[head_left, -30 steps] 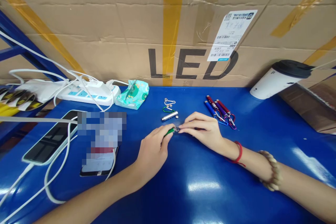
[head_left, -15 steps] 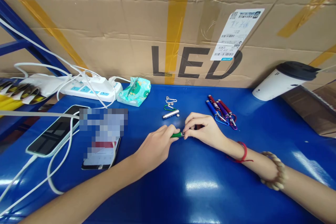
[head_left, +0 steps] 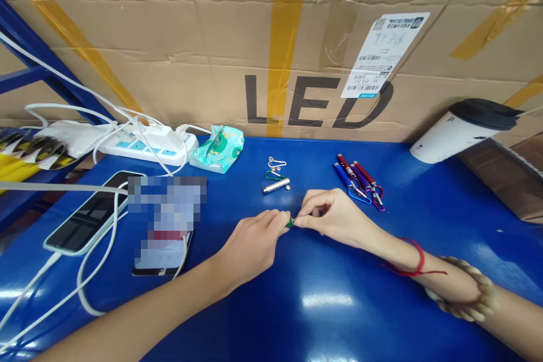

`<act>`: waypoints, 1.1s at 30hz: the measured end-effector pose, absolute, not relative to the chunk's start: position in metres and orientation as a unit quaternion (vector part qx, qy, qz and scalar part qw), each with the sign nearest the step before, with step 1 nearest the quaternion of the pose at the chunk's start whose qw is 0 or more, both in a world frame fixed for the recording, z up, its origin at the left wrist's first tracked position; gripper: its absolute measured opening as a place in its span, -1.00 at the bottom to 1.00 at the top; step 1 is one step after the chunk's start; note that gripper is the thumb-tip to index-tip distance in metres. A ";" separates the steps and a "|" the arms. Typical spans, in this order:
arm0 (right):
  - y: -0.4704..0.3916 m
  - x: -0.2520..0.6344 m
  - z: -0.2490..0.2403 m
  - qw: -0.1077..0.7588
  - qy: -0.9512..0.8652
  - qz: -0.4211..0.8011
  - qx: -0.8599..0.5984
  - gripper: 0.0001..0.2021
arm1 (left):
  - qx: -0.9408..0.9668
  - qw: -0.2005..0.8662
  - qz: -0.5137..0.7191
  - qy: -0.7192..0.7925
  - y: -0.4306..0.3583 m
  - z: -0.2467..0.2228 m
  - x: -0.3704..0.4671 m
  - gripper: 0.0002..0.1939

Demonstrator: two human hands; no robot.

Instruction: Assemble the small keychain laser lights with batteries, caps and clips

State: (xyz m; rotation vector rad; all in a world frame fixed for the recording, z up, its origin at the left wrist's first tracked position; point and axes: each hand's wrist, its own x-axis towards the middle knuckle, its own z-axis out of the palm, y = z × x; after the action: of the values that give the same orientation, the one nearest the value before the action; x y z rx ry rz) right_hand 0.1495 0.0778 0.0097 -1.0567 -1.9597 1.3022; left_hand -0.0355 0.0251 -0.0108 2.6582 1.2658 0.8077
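Note:
My left hand (head_left: 254, 240) is closed around a small green flashlight (head_left: 290, 223), most of which its fingers hide. Only the end on the right shows past the thumb. Thumb and forefinger of my right hand (head_left: 328, 215) are pinched right at that end; whatever sits between them is too small to make out. Just beyond the hands lie a silver flashlight tube (head_left: 275, 185), a green carabiner clip (head_left: 271, 176), a silver carabiner clip (head_left: 278, 163) and several tiny round metal pieces. Farther right is a group of red, blue and purple flashlights (head_left: 356, 178) with carabiners.
On the left are two phones, one a light-cased phone (head_left: 91, 215), with white cables and a power strip (head_left: 144, 150). A green tissue pack (head_left: 218, 149) lies beside it. A cardboard box (head_left: 190, 39) walls off the back; a lidded paper cup (head_left: 460, 130) leans at right.
My left fingers have come forward over the green flashlight, so less of it shows. My right hand has shifted slightly down, its wrist lower and farther right, fingertips still at the flashlight's end.

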 end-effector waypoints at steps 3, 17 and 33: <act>0.079 0.150 0.012 0.221 -0.684 0.560 -0.412 -0.73 | 0.875 0.029 0.263 0.406 0.023 -0.012 -0.035 -0.82; 0.092 0.153 0.011 0.149 -0.639 0.645 -0.392 -0.78 | 0.781 0.244 0.250 0.518 0.020 -0.001 -0.030 -0.94; 0.092 0.159 0.013 0.118 -0.815 0.522 -0.222 -0.78 | 0.843 0.258 0.216 0.419 0.022 -0.007 -0.033 -0.86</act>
State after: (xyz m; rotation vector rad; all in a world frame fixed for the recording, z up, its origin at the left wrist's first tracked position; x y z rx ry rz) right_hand 0.1586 0.0915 0.0130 -0.6481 -2.3847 1.5286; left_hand -0.0331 0.0218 -0.0065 2.2861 1.1368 0.5858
